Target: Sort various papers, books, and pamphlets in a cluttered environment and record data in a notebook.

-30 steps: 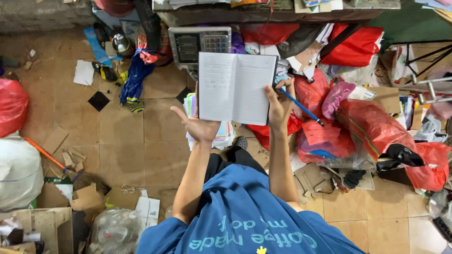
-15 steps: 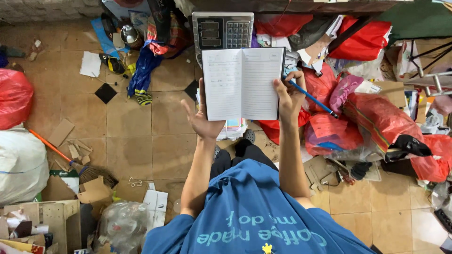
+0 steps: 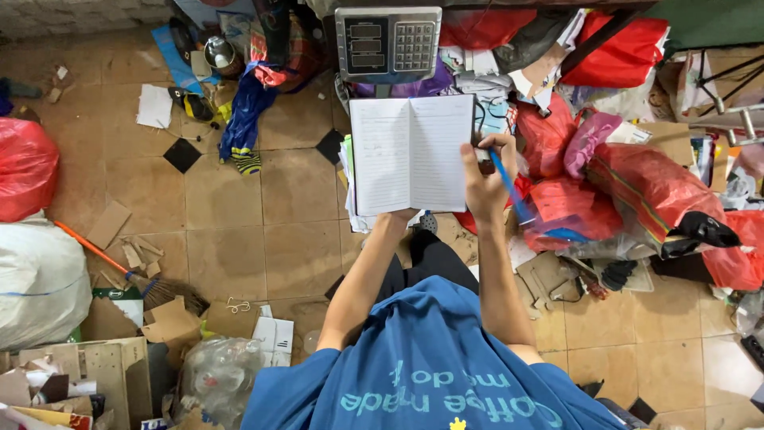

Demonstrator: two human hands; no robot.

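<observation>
An open notebook [image 3: 410,151] with lined white pages is held up in front of me. My left hand [image 3: 395,218] supports it from below and is mostly hidden behind the pages. My right hand [image 3: 484,177] grips the notebook's right edge with the thumb on the page. A blue pen [image 3: 513,193] is pinched between that hand's fingers and slants down to the right. My blue shirt [image 3: 430,374] fills the bottom of the view.
A grey weighing scale with a keypad [image 3: 387,44] stands just beyond the notebook. Red plastic bags [image 3: 652,187] and loose clothes pile up on the right. On the left are a red bag [image 3: 28,167], a white sack [image 3: 40,283], a broom [image 3: 119,267] and cardboard scraps.
The notebook has come closer and lower in view. My left hand, earlier spread below the notebook, now sits tucked behind its bottom edge. The right hand stays on the right page edge.
</observation>
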